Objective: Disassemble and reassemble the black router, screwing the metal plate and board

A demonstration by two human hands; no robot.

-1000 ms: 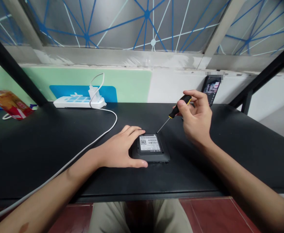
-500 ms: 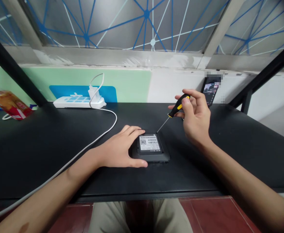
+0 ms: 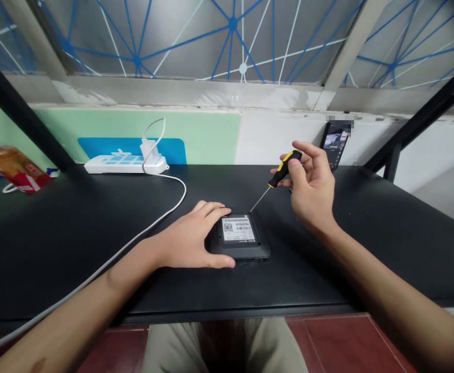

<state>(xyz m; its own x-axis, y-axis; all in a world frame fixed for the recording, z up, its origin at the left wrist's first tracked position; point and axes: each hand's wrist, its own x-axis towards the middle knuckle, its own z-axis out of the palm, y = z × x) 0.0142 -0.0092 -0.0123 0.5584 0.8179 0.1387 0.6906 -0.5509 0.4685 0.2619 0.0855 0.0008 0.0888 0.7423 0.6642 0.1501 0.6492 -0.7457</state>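
A flat black electronic device (image 3: 246,251) lies on the black table, its white label with a QR code and barcodes facing up. My left hand (image 3: 190,238) grips its left side, thumb along the near edge and fingers at the far edge. In my right hand (image 3: 312,181) is a screwdriver (image 3: 279,173) with a black and yellow handle, pinched between thumb and fingers. Its thin metal shaft slants down to the left, and the tip meets the device's far right corner. Whether a screw sits under the tip is too small to tell.
A white power strip (image 3: 121,165) with a plugged-in charger stands at the back wall. Its white cable (image 3: 149,226) curves across the table beneath my left arm. At the far left a drink bottle (image 3: 15,166) leans. Behind my right hand a phone (image 3: 333,145) is propped up.
The screwdriver handle has turned in my right fingers, so its yellow stripe now shows on the upper side. The device and my left hand hold their places.
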